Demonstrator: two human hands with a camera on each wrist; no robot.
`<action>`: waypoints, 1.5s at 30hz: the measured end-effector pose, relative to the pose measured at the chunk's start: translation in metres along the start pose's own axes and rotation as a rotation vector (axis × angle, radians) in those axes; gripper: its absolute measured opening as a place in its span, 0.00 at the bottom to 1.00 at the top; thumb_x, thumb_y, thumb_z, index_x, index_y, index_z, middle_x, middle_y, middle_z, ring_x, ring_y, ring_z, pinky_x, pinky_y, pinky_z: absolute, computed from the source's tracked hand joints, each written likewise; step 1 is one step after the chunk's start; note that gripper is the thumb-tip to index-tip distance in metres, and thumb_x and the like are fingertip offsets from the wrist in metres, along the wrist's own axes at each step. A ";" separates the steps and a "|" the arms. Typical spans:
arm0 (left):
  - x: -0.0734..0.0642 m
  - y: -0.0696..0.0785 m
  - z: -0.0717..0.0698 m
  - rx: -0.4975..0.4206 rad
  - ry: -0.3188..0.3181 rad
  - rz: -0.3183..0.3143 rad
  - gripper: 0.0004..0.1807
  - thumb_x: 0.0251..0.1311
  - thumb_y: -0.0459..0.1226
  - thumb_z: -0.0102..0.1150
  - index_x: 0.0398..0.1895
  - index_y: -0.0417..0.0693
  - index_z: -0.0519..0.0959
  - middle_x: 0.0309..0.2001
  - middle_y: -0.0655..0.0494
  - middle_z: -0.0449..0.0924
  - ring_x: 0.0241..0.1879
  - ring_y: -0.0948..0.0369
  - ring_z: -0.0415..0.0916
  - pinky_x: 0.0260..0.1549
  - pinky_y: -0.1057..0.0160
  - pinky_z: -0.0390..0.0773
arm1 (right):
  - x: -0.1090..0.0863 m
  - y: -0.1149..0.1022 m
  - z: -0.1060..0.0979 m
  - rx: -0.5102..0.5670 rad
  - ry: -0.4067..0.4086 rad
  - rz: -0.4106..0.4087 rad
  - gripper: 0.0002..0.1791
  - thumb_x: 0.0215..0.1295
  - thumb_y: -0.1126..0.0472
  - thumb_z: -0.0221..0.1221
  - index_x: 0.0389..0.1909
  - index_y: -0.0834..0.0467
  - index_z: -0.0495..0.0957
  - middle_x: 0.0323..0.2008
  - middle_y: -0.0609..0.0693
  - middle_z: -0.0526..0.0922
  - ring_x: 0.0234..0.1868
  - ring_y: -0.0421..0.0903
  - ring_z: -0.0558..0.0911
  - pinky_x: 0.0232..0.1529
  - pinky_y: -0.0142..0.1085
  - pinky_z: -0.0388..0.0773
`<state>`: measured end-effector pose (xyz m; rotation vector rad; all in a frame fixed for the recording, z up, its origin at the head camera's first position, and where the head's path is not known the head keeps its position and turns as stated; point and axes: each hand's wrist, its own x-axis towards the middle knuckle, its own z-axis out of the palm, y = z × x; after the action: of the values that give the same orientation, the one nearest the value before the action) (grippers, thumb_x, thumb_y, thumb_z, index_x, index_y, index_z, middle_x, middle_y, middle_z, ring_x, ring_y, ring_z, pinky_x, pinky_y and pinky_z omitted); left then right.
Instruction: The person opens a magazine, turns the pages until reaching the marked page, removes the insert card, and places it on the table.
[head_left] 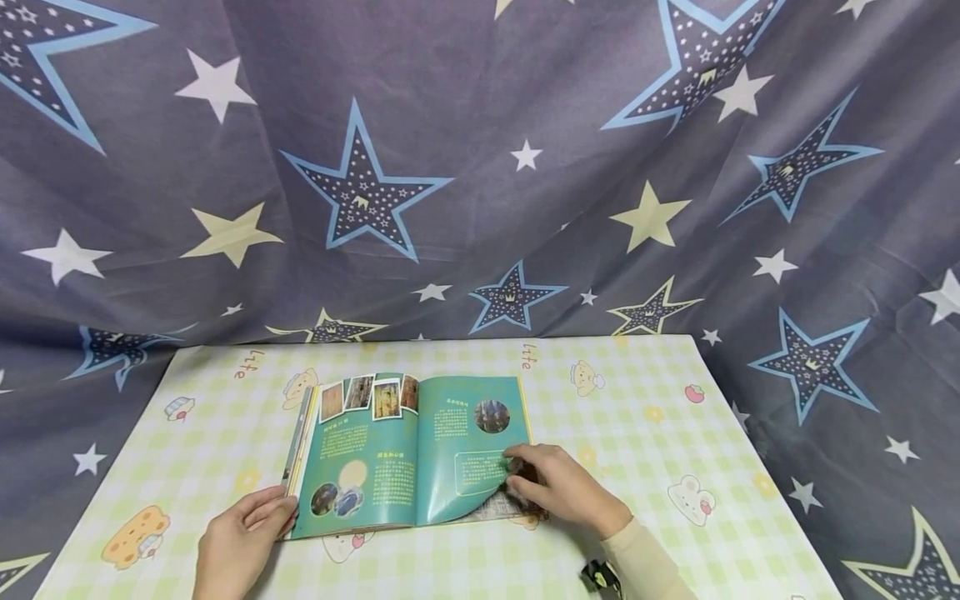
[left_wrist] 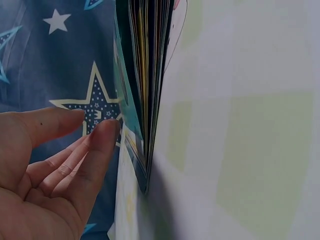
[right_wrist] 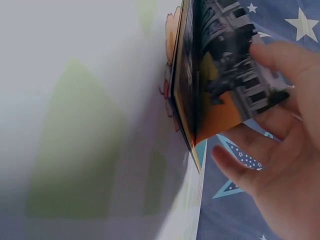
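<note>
An open book with teal pages, small photos and yellow headings lies flat on the table. At its lower left edge is my left hand, fingers loosely bent. In the left wrist view, a fingertip meets the edge of the book, while the thumb stands apart from it. My right hand pinches a right-hand page near its lower corner, which curls upward. Beneath it, part of a greyish printed page shows. The right wrist view has the lifted page between thumb and fingers.
The table wears a green-and-white checked cloth with cartoon prints. Dark curtains with stars hang behind and beside the table. A small black object sits by the right sleeve.
</note>
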<state>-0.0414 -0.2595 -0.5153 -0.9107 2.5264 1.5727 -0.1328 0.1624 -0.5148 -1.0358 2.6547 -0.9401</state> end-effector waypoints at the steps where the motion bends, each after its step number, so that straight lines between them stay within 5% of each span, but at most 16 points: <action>1: -0.001 0.001 0.000 -0.002 -0.003 0.008 0.25 0.64 0.43 0.67 0.58 0.36 0.79 0.37 0.51 0.88 0.31 0.63 0.86 0.30 0.69 0.85 | 0.000 0.000 0.000 -0.004 0.029 0.005 0.21 0.73 0.55 0.60 0.62 0.59 0.76 0.49 0.48 0.84 0.51 0.42 0.81 0.55 0.43 0.79; 6: -0.003 0.006 0.001 0.052 -0.020 0.043 0.26 0.64 0.48 0.66 0.58 0.39 0.81 0.38 0.53 0.88 0.32 0.64 0.86 0.33 0.73 0.82 | 0.000 0.001 0.002 -0.024 0.181 0.017 0.25 0.71 0.50 0.63 0.63 0.58 0.76 0.56 0.48 0.79 0.57 0.43 0.77 0.56 0.43 0.78; 12: -0.006 0.013 0.005 0.075 -0.069 0.081 0.27 0.65 0.52 0.64 0.59 0.43 0.81 0.41 0.55 0.88 0.36 0.67 0.85 0.56 0.51 0.75 | 0.002 0.000 0.003 -0.082 0.372 -0.023 0.29 0.63 0.57 0.70 0.63 0.60 0.74 0.51 0.50 0.72 0.48 0.48 0.78 0.42 0.36 0.80; 15: -0.007 0.018 0.008 0.055 -0.108 0.097 0.28 0.65 0.53 0.64 0.60 0.43 0.80 0.43 0.56 0.88 0.38 0.68 0.85 0.56 0.56 0.76 | 0.004 -0.003 0.003 -0.085 0.416 -0.056 0.32 0.60 0.63 0.71 0.65 0.60 0.73 0.47 0.51 0.74 0.44 0.50 0.79 0.36 0.38 0.81; 19: -0.009 0.026 0.014 0.043 -0.129 0.124 0.27 0.65 0.53 0.64 0.60 0.45 0.80 0.43 0.58 0.88 0.40 0.69 0.85 0.52 0.65 0.77 | 0.008 -0.008 0.000 -0.041 0.434 -0.155 0.30 0.61 0.67 0.68 0.65 0.61 0.72 0.47 0.50 0.76 0.45 0.51 0.80 0.40 0.45 0.84; 21: -0.011 0.029 0.017 0.045 -0.133 0.145 0.27 0.65 0.52 0.64 0.59 0.45 0.81 0.43 0.57 0.88 0.41 0.68 0.85 0.56 0.62 0.75 | 0.011 -0.010 -0.001 -0.010 0.443 -0.217 0.27 0.65 0.66 0.66 0.65 0.62 0.72 0.49 0.50 0.76 0.47 0.51 0.80 0.42 0.47 0.84; 24: -0.012 0.033 0.021 0.037 -0.144 0.163 0.26 0.66 0.52 0.64 0.59 0.45 0.81 0.43 0.57 0.88 0.41 0.66 0.85 0.58 0.57 0.75 | 0.014 -0.015 -0.002 0.025 0.452 -0.294 0.24 0.70 0.63 0.62 0.65 0.63 0.72 0.54 0.51 0.75 0.51 0.50 0.78 0.47 0.43 0.83; 27: -0.014 0.037 0.024 0.004 -0.159 0.179 0.27 0.65 0.52 0.65 0.59 0.44 0.80 0.44 0.56 0.87 0.41 0.66 0.85 0.51 0.65 0.79 | 0.019 -0.021 -0.004 0.042 0.454 -0.330 0.24 0.74 0.58 0.59 0.66 0.64 0.71 0.57 0.53 0.74 0.54 0.49 0.77 0.48 0.38 0.81; 31: -0.017 0.045 0.032 -0.068 -0.197 0.199 0.27 0.65 0.51 0.65 0.59 0.43 0.80 0.45 0.53 0.87 0.41 0.64 0.86 0.40 0.74 0.81 | 0.025 -0.027 -0.003 0.035 0.471 -0.358 0.24 0.74 0.54 0.59 0.65 0.62 0.73 0.55 0.53 0.73 0.53 0.47 0.76 0.48 0.37 0.79; 36: -0.022 0.053 0.043 -0.147 -0.238 0.221 0.24 0.64 0.48 0.67 0.58 0.44 0.81 0.45 0.50 0.87 0.42 0.60 0.86 0.40 0.69 0.84 | 0.032 -0.033 0.002 -0.010 0.456 -0.337 0.25 0.72 0.53 0.62 0.65 0.59 0.74 0.54 0.51 0.72 0.49 0.43 0.73 0.47 0.33 0.76; 45: -0.030 0.065 0.065 -0.200 -0.296 0.287 0.21 0.64 0.45 0.68 0.55 0.42 0.82 0.44 0.48 0.86 0.42 0.56 0.86 0.40 0.67 0.85 | 0.036 -0.040 0.014 -0.083 0.349 -0.295 0.26 0.69 0.59 0.65 0.66 0.57 0.73 0.58 0.49 0.78 0.60 0.46 0.75 0.60 0.38 0.76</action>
<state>-0.0661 -0.1716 -0.4849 -0.2987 2.4005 1.9007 -0.1325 0.1094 -0.4985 -1.4316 2.8901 -1.1702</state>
